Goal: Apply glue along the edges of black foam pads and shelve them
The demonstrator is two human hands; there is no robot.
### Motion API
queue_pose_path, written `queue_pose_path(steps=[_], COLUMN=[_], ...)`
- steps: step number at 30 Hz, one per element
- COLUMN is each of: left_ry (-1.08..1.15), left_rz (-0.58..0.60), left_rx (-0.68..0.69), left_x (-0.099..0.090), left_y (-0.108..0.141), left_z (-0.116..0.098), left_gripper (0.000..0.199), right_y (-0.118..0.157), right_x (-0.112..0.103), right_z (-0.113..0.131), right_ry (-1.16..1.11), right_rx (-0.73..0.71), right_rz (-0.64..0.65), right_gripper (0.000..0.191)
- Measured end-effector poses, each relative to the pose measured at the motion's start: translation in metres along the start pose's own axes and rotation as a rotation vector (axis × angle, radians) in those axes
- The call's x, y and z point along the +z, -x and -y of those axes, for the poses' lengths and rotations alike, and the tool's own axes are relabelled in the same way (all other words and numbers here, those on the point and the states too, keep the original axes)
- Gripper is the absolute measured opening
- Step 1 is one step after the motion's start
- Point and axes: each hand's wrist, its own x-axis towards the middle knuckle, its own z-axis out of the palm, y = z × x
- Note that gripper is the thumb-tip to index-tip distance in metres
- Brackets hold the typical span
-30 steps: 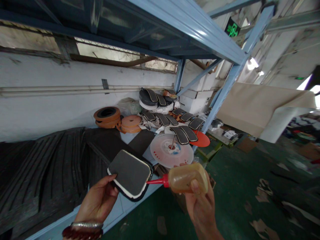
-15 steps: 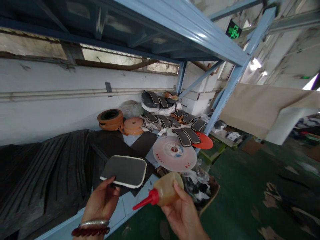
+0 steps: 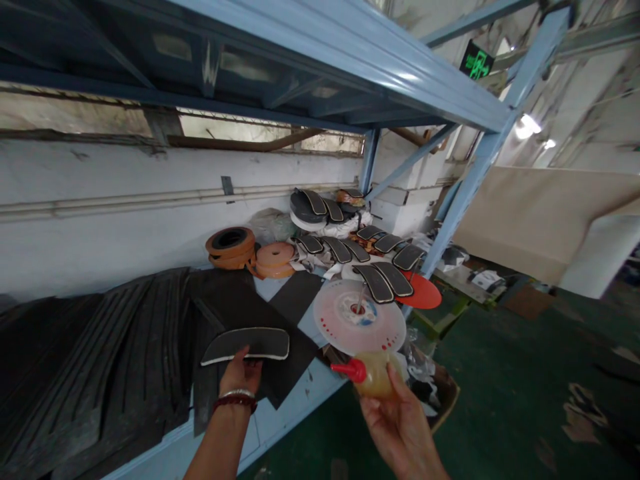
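Note:
My left hand (image 3: 241,373) grips the near edge of a dark grey pad (image 3: 255,343) with a pale border, its thumb on top. The pad is tilted over black sheets on the blue shelf. In my right hand (image 3: 395,410) is a squeeze bottle (image 3: 377,375) of yellowish liquid, lying sideways with its red nozzle (image 3: 350,369) towards the left. The nozzle is apart from the pad. Beyond the bottle lies a whitish spool disc (image 3: 330,327). Several similar dark pads (image 3: 375,283) rest behind it, some overlapping the disc's far edge.
Stacked black sheets (image 3: 135,360) fill the left of the shelf. Orange-brown tape rolls (image 3: 275,257) stand near the wall. A red disc (image 3: 425,292) sits by the blue upright (image 3: 460,193). Below, a carton (image 3: 453,393) holds plastic scraps. A blue beam (image 3: 320,40) runs overhead.
My left hand has reached farther forward, and the pad has tipped so that its face looks narrower. My right hand and bottle have moved right, the nozzle now pointing more level. The view has shifted slightly.

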Motion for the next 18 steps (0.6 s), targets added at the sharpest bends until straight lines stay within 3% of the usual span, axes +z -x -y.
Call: queue_pose_path(steps=[3, 6, 8, 10, 12, 13, 14, 18], left_ry=[-0.053, -0.221, -0.461, -0.801, -1.098, -1.209, -1.231, -1.303], left_rz=[-0.006, 0.034, 0.098, 0.239, 0.391, 0.403, 0.401, 0.515], left_rx=[0.010, -0.061, -0.047, 0.099, 0.320, 0.481, 0.539, 0.476], left_x=[-0.019, -0.051, -0.069, -0.074, -0.063, -0.052, -0.039, 0.009], left_y=[0.013, 0.029, 0.034, 0.030, 0.015, 0.004, -0.009, -0.060], left_z=[0.010, 0.009, -0.004, -0.027, -0.056, -0.071, -0.084, -0.110], left_gripper=[0.016, 0.006, 0.015, 0.023, 0.019, 0.015, 0.016, 0.037], right_y=[-0.004, -0.009, -0.011, -0.011, -0.010, -0.009, -0.008, -0.003], right_x=[0.000, 0.000, -0.001, -0.001, 0.001, 0.002, 0.004, 0.015], right_z=[-0.001, 0.000, 0.003, 0.005, 0.006, 0.006, 0.006, 0.003], right_ry=[-0.032, -0.058, -0.071, -0.086, -0.100, -0.104, -0.103, -0.063], right_rx=[0.014, 0.004, -0.024, -0.045, -0.055, -0.062, -0.070, -0.108], right_rz=[-0.025, -0.056, -0.082, -0.106, -0.128, -0.139, -0.149, -0.152], right_gripper=[0.044, 0.044, 0.045, 0.047, 0.048, 0.048, 0.049, 0.049])
